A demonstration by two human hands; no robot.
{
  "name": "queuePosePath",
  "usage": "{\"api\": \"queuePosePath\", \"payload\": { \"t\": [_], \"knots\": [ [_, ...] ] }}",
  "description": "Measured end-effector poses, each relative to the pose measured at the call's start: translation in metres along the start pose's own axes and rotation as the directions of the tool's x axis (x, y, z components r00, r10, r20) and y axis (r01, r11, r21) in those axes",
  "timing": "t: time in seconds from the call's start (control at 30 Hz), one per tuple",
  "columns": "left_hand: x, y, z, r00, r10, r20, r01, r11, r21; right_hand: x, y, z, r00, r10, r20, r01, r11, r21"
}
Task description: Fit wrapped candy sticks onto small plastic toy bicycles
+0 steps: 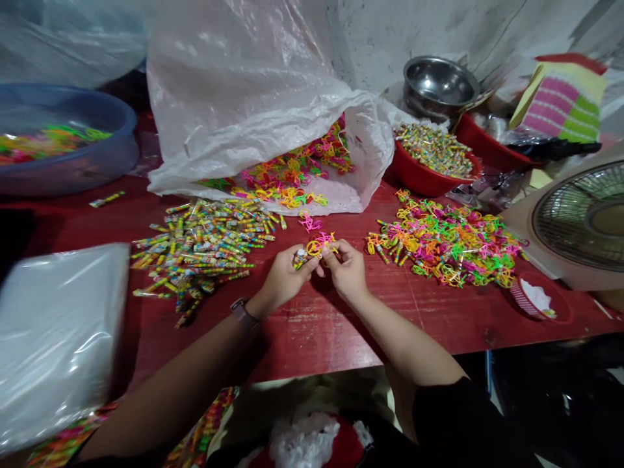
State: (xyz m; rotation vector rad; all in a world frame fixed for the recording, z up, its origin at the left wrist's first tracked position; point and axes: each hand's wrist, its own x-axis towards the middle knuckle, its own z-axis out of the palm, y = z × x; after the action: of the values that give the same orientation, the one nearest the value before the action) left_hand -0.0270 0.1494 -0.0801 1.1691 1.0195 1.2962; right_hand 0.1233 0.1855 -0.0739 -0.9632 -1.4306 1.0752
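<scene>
1. At the far left, a blue plastic basin (114, 114) holds a heap of bright plastic shapes. Nearer the person, a thick stack of clear plastic bags (56, 344) lies on the red wooden table (322, 331), probably kept close for easy reach.
2. A loose pile of wrapped candy sticks (195, 250) spreads just left of the hands, where the left hand can readily reach it.
3. Behind the hands, a large white plastic sack (244, 110) lies with its mouth turned toward the person, letting multicoloured plastic shapes (292, 179) spill onto its lower side within reach.
4. The left hand (281, 276), wearing a wristwatch (242, 312), has its fingers closed on a wrapped candy stick (300, 259), pinching it up toward the other hand.
5. The right hand (347, 270) pinches a yellow plastic shape (316, 247) between thumb and fingers, at the centre of the table – the two items meet just above the surface, though the exact contact is hidden.
6. To the right, a broad mound of shapes mixed with candy sticks (446, 244) sits apart from the separate supplies. Behind it, a red bowl (414, 175) holds more candy, beside a steel bowl (439, 84).
7. At the far right stands a desk fan (582, 214), angled toward the table.
</scene>
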Motion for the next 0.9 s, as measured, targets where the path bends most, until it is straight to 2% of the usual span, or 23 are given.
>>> {"api": "queuePosePath", "payload": {
  "t": [0.1,0.17,0.23,0.3,0.37,0.43,0.47,0.53,0.6,0.63,0.67,0.7,0.73,0.8,0.87,0.9],
  "knots": [
    [0.0,0.005,-0.001,0.999,-0.026,0.035,0.027,0.998,-0.049,-0.005,-0.001,0.003,1.0,0.027,0.0,-0.027,0.999,0.032],
    [0.0,0.006,-0.001,0.998,-0.042,0.046,0.046,0.996,-0.074,-0.006,-0.003,0.007,0.996,0.091,0.017,-0.092,0.992,0.085],
    [0.001,0.005,0.001,0.999,-0.047,0.024,0.049,0.994,-0.098,-0.003,-0.005,0.011,0.983,0.169,0.067,-0.177,0.975,0.137],
    [0.003,0.004,0.003,0.999,-0.047,-0.008,0.046,0.992,-0.116,0.007,-0.011,0.007,0.976,0.182,0.123,-0.197,0.973,0.124],
    [0.005,0.004,0.002,0.998,-0.056,-0.036,0.051,0.991,-0.123,0.024,-0.02,-0.011,0.989,0.111,0.102,-0.117,0.992,0.052],
    [0.008,0.005,-0.002,0.994,-0.08,-0.081,0.07,0.991,-0.117,0.045,-0.031,-0.046,0.997,0.017,-0.07,-0.024,0.995,-0.094],
    [0.01,0.006,-0.005,0.989,-0.089,-0.12,0.076,0.991,-0.113,0.055,-0.036,-0.068,0.976,-0.031,-0.214,-0.013,0.979,-0.203],
    [0.013,0.006,-0.011,0.972,-0.098,-0.213,0.076,0.991,-0.111,0.069,-0.044,-0.113,0.849,-0.138,-0.511,-0.156,0.857,-0.491],
    [0.015,0.006,-0.014,0.957,-0.113,-0.266,0.079,0.988,-0.134,0.075,-0.046,-0.145,0.743,-0.219,-0.632,-0.268,0.769,-0.581],
    [0.015,0.006,-0.015,0.956,-0.123,-0.266,0.087,0.986,-0.144,0.075,-0.045,-0.153,0.708,-0.253,-0.66,-0.297,0.741,-0.603],
    [0.015,0.006,-0.014,0.959,-0.132,-0.251,0.097,0.985,-0.146,0.074,-0.043,-0.153,0.708,-0.287,-0.646,-0.285,0.721,-0.632],
    [0.015,0.005,-0.014,0.964,-0.137,-0.229,0.108,0.985,-0.135,0.071,-0.038,-0.147,0.745,-0.321,-0.585,-0.236,0.693,-0.681],
    [0.014,0.004,-0.013,0.969,-0.137,-0.205,0.115,0.987,-0.116,0.069,-0.032,-0.135,0.806,-0.344,-0.481,-0.155,0.663,-0.733],
    [0.013,0.002,-0.011,0.978,-0.127,-0.165,0.115,0.99,-0.077,0.063,-0.015,-0.098,0.934,-0.325,-0.147,0.086,0.605,-0.792],
    [0.013,-0.002,-0.011,0.984,-0.122,-0.127,0.115,0.991,-0.065,0.056,0.004,-0.058,0.969,-0.234,0.08,0.208,0.592,-0.779],
    [0.013,-0.004,-0.012,0.986,-0.124,-0.107,0.118,0.991,-0.067,0.053,0.014,-0.04,0.966,-0.151,0.209,0.258,0.565,-0.783]
  ]
}}
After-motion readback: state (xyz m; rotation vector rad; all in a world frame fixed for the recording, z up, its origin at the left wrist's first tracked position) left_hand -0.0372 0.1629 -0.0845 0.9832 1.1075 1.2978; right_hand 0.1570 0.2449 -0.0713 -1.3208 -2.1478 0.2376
